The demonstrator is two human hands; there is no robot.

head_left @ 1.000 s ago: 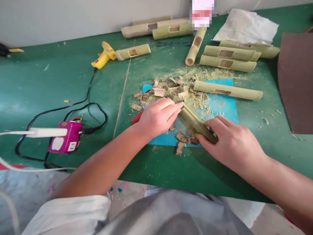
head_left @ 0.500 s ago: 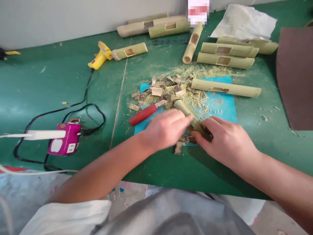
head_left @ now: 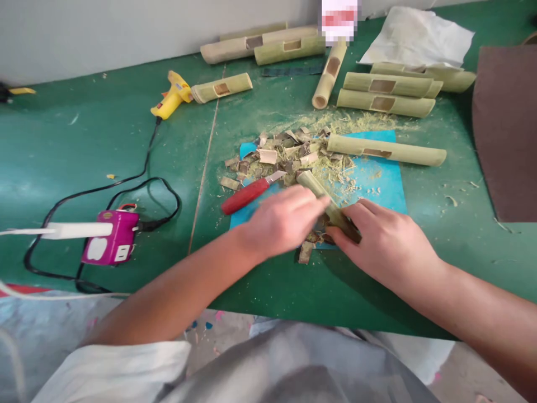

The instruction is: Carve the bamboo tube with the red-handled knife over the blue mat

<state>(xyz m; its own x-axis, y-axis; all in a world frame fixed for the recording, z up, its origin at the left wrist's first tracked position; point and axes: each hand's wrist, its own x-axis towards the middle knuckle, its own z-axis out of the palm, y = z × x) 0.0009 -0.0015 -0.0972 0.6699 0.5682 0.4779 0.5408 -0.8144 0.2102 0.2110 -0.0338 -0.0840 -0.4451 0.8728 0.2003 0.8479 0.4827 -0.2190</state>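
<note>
A short green bamboo tube slants over the chip-strewn blue sheet. Its near end is gripped between the thumb and fingers of my right hand. My left hand is closed in a fist against the tube's left side, knuckles up; whatever its fingers hold is hidden beneath them. Just beyond that hand lies a red-handled knife, blade toward the chips. Bamboo chips and shavings are heaped past the tube, and a longer bamboo tube with a cut opening rests across the sheet.
More notched bamboo tubes lie at the back, some under white paper. On the left are a yellow glue gun, its black cord and a purple power adapter. Brown sheet material covers the right side of the green table.
Almost nothing differs. Both hands keep the same places on the bamboo tube, and the whole view has shifted very slightly.
</note>
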